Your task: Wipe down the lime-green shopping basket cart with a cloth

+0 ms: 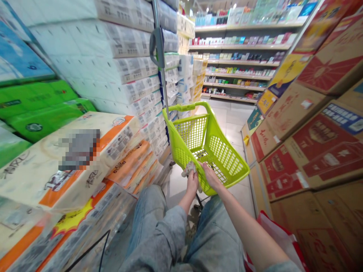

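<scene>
A lime-green shopping basket with latticed walls and a long grey pull handle stands tilted in front of my knees. Nothing lies inside it that I can make out. My left hand is closed on a crumpled pale cloth with small spots, held against the outer side of the basket's near wall. Beside it, my right hand grips the near rim, its fingers reaching over to the inner side. The fingertips of both hands are partly hidden.
Stacked tissue packs rise on the left, with orange-and-cream packs closer in, a blurred-out dark object on top. Printed cartons line the right side, above a red-and-white bag. Stocked shelves close the aisle's far end.
</scene>
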